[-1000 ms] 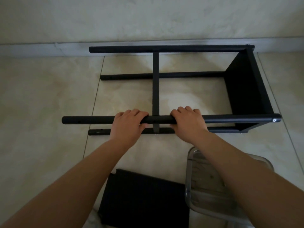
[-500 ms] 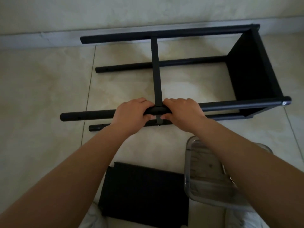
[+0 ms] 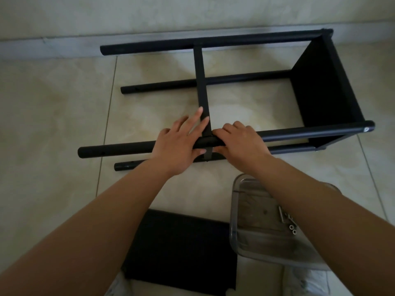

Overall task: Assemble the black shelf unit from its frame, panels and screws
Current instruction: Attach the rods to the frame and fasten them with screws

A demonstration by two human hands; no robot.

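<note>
head view: we saw the frame point(image 3: 235, 82) lying on its side on the floor point(image 3: 53, 114), its tubes running left to right, one panel point(image 3: 324, 86) fixed at the right end. our left hand point(image 3: 179, 144) lay on the near top tube point(image 3: 117, 149), fingers point(image 3: 197, 116) straight, reaching along the crossbar point(image 3: 201, 82). our right hand point(image 3: 241, 142) curled over the tube just right of that joint. the crossbar ran away from us, between both hands. a loose panel point(image 3: 181, 248) and a screw tray point(image 3: 256, 242) lay nearer us.

Loose flat black panel point(image 3: 181, 251): near edge cut off at bottom of frame. Small metal screws point(image 3: 287, 220) in clear plastic tray point(image 3: 241, 210): partly hidden under right forearm.
</note>
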